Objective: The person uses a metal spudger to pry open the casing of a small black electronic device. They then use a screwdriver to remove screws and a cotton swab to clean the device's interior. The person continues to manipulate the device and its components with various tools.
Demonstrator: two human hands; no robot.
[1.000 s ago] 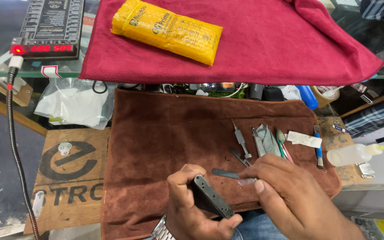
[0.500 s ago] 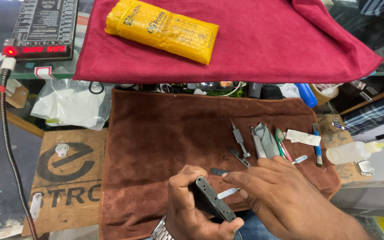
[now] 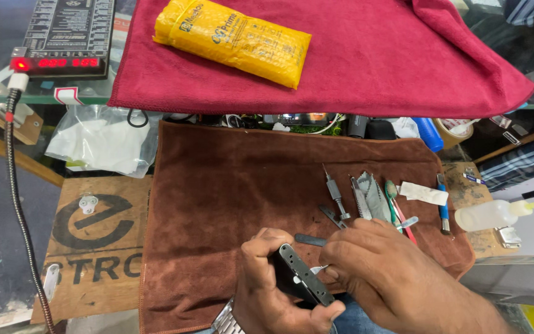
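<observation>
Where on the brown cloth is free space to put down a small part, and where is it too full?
The brown cloth is bare across its left and middle, from its left edge to the screwdriver. The red cloth is bare right of the yellow packet. It is crowded around the tweezers, the toothbrush and both hands.

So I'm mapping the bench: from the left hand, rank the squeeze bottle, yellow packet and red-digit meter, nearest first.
From the left hand:
1. Squeeze bottle, to the right, off the brown cloth.
2. Yellow packet, up on the red cloth.
3. Red-digit meter, far upper left.
</observation>
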